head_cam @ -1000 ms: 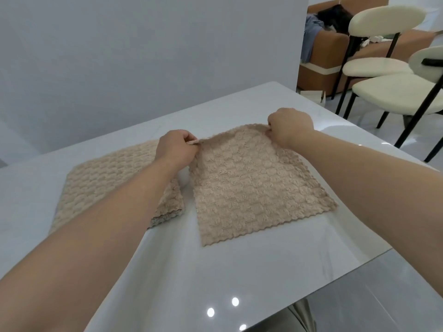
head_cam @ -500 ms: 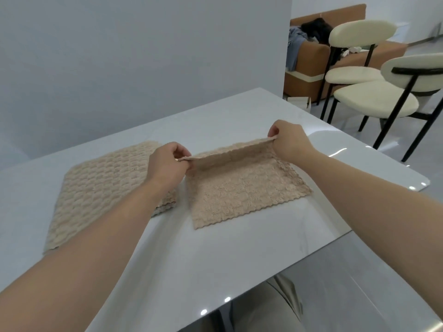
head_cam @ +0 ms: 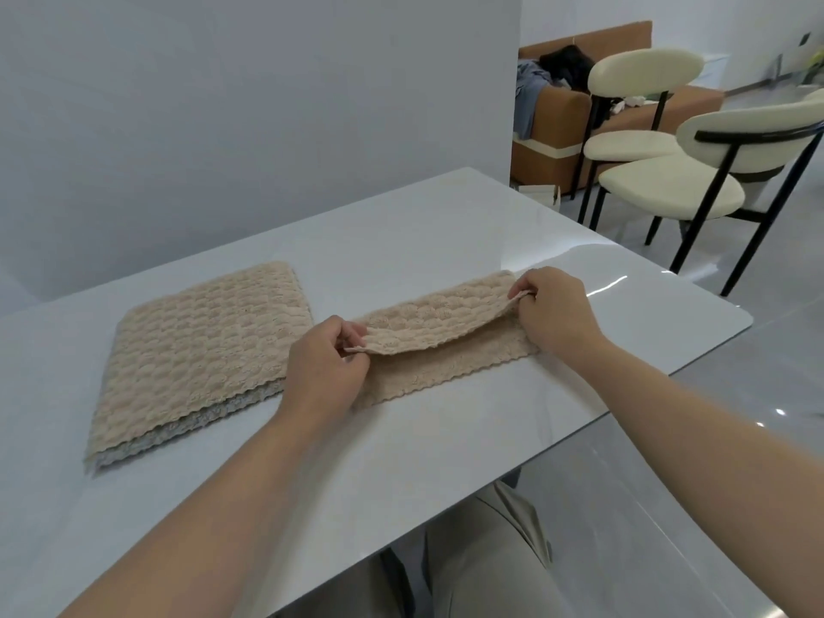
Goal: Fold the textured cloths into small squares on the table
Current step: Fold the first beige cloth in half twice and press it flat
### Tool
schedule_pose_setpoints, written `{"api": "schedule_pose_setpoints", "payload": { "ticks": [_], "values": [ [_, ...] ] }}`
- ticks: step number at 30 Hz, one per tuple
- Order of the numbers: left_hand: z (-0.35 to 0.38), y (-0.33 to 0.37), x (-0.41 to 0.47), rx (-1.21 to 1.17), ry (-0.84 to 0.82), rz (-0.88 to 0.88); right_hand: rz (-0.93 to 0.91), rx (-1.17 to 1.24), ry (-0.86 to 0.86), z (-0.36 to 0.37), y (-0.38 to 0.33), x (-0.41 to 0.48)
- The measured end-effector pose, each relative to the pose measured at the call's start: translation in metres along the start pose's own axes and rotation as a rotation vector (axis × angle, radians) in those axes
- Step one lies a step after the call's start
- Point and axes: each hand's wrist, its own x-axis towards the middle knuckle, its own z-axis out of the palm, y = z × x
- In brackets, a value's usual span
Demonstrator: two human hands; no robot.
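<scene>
The glossy worktop [head_cam: 401,439] filled mid-frame, a cloth stack [head_cam: 200,350] lying left. The centre cloth [head_cam: 446,345] was half folded; left hand [head_cam: 323,370] and right hand [head_cam: 557,312] pinched its raised corners. Uneven pulling looked likely to skew the edges.

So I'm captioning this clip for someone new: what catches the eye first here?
Mid-table, the left hand and right hand each pinch a corner of a beige waffle-textured cloth, its far edge lifted over towards the near edge. To its left lies a flat stack of similar beige cloths on the glossy white table.
</scene>
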Motion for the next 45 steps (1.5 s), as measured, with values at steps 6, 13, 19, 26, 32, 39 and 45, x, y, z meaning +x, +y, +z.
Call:
{"api": "schedule_pose_setpoints", "payload": {
  "ticks": [6,13,19,26,32,39,45],
  "values": [
    [0.004,-0.013,-0.022,0.045,-0.025,0.086,-0.017,0.012,0.000,-0.002,0.016,-0.017],
    [0.002,-0.021,-0.032,0.170,-0.075,0.299,-0.142,-0.010,-0.002,-0.003,0.025,-0.031],
    [0.002,-0.029,-0.037,0.256,-0.128,0.357,-0.196,-0.030,0.014,0.001,0.031,-0.040],
    [0.001,-0.029,-0.040,0.272,-0.129,0.367,-0.189,-0.043,0.022,0.003,0.031,-0.042],
    [0.002,-0.029,-0.042,0.258,-0.129,0.342,-0.166,-0.050,0.021,0.004,0.031,-0.043],
    [0.002,-0.030,-0.040,0.247,-0.131,0.315,-0.195,-0.109,-0.002,0.004,0.032,-0.043],
    [0.002,-0.032,-0.040,0.286,-0.113,0.327,-0.171,-0.166,0.027,0.001,0.031,-0.045]
  ]
}}
